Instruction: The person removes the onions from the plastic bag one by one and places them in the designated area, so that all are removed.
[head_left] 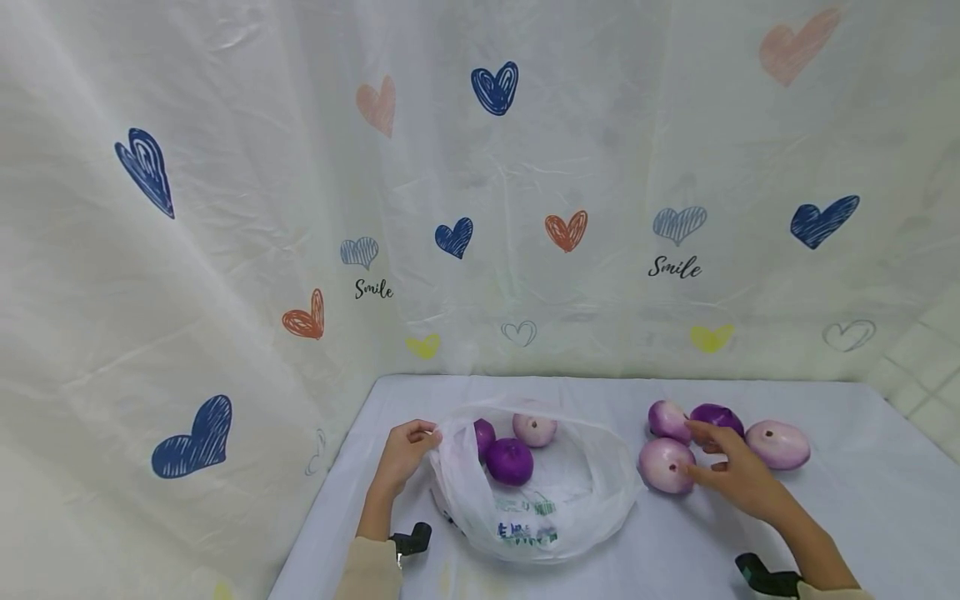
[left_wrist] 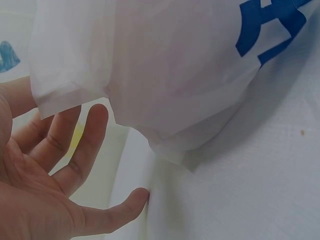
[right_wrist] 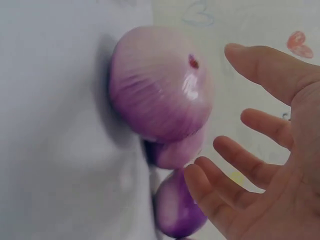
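Observation:
A white plastic bag (head_left: pixel 611 521) lies with its mouth spread on the table. Inside it are two dark purple onions, the nearer one (head_left: pixel 510 462) in plain sight, and a pale onion (head_left: pixel 536 431). My left hand (head_left: pixel 405 457) pinches the bag's left rim between thumb and index finger; its other fingers are loose in the left wrist view. To the right of the bag, my right hand (head_left: pixel 741 479) hovers with fingers spread over a pale purple onion (right_wrist: pixel 160 85). The fingers stand apart from that onion in the right wrist view.
Beside the right hand sit a smaller onion (head_left: pixel 667 420), a dark purple onion (head_left: pixel 717 415) partly behind the fingers, and a large pale onion (head_left: pixel 778 444). A white cloth (head_left: pixel 862 517) covers the table. Behind it hangs a heart-printed curtain (head_left: pixel 600 150).

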